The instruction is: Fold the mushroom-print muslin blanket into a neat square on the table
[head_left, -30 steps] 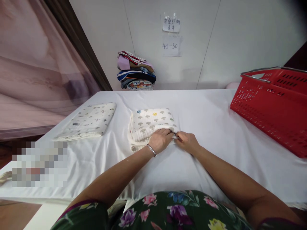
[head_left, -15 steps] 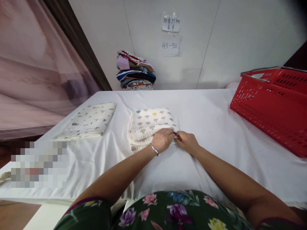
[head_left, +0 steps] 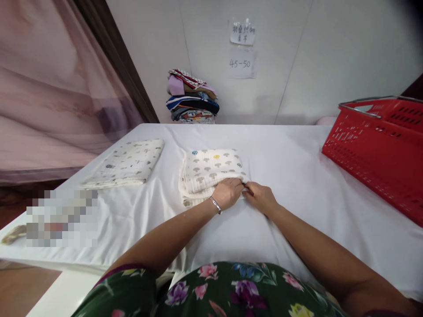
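A folded cream cloth with a mushroom print lies on the white-covered table in front of me. My left hand, with a thin bracelet on the wrist, rests knuckles up on the cloth's near right corner, fingers curled over the edge. My right hand meets it from the right and pinches the same corner between thumb and fingers. Both hands touch the cloth and nearly touch each other.
A second folded patterned cloth lies to the left. A stack of folded coloured clothes stands at the back against the wall. A red plastic basket sits at the right. Two paper notes hang on the wall. A blurred patch covers the near left.
My hands stay on the same corner of the mushroom cloth. The view has shifted slightly left, so everything appears a little further right.
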### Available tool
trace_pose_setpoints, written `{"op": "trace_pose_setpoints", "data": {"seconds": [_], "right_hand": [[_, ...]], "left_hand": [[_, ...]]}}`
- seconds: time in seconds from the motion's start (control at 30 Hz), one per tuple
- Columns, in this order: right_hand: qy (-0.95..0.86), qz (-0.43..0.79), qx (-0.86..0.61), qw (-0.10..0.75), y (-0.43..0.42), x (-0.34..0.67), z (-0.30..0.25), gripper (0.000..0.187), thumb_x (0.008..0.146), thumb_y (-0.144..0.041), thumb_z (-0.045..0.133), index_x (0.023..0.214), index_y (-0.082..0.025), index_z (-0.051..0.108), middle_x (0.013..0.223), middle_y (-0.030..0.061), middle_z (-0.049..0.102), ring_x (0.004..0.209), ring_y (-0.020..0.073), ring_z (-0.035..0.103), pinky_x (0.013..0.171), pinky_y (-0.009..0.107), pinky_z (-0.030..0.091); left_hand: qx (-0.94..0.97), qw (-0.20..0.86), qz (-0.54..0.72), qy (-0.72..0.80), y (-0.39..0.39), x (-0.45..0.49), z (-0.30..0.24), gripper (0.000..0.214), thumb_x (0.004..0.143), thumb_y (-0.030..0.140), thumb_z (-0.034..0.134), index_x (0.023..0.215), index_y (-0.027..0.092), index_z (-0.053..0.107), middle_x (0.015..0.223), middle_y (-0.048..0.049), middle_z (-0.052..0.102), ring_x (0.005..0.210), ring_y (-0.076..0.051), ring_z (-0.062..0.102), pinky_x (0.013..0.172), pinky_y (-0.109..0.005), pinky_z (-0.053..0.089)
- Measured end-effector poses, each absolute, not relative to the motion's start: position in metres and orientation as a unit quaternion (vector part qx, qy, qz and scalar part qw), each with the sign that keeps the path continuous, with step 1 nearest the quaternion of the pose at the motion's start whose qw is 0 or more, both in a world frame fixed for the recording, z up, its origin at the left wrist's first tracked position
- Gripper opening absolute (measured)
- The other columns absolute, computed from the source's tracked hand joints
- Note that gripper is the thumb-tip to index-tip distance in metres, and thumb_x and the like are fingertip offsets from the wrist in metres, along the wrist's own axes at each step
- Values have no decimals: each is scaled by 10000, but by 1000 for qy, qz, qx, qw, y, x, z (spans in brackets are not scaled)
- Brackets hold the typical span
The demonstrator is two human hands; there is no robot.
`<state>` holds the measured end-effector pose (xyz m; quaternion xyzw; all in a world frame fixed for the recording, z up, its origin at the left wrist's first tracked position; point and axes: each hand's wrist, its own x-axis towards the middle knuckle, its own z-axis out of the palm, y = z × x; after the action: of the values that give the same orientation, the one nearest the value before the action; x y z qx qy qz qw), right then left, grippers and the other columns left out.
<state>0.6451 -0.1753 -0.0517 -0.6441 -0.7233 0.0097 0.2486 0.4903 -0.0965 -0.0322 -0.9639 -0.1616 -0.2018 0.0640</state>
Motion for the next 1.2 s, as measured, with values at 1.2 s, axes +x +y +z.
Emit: {"op": "trace_pose_setpoints", "data": {"seconds": [1.2], "right_hand": [[-706,63,-640,296,-179,654,-55,163,794,-356,481,715,-223,533,517,-51,451,481,107,421,508,224,340]], "left_hand": [[-919,23,-233,-318,-96,368,-30,260,804,220,494,1045,187,586,1014,-62,613,933,-193,547,831,-335,430]]}}
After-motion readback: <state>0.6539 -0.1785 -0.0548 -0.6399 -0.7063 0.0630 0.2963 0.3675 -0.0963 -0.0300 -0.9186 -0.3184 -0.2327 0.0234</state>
